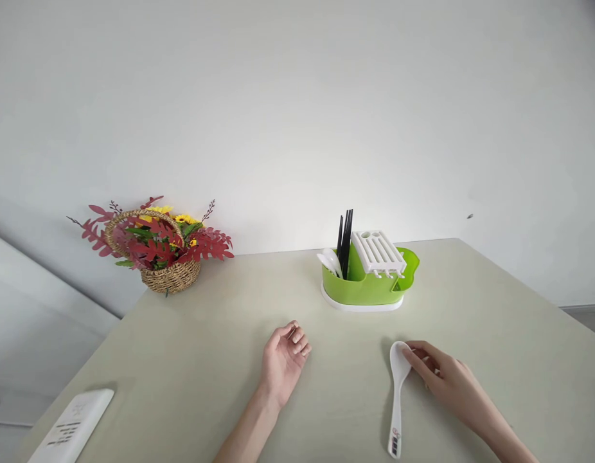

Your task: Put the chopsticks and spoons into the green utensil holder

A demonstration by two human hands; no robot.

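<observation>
A white spoon (396, 399) with a small printed mark near its handle end lies on the table, bowl pointing away from me. My right hand (437, 370) has its thumb and index finger closed on the right edge of the spoon's bowl. To the left, my left hand (284, 360) rests palm up on the table with loosely curled fingers and holds nothing. Beyond both hands stands a green utensil holder (360, 292) on a white base. Black chopsticks (346, 244) and white spoons (330, 262) stand in its left compartment.
A white slotted rack (378, 251) with small hooks sits on top of the holder. At the back left is a wicker basket (172, 278) of red and yellow flowers. A white printed object (73, 424) lies at the front left. A wall (297, 128) borders the table's far edge.
</observation>
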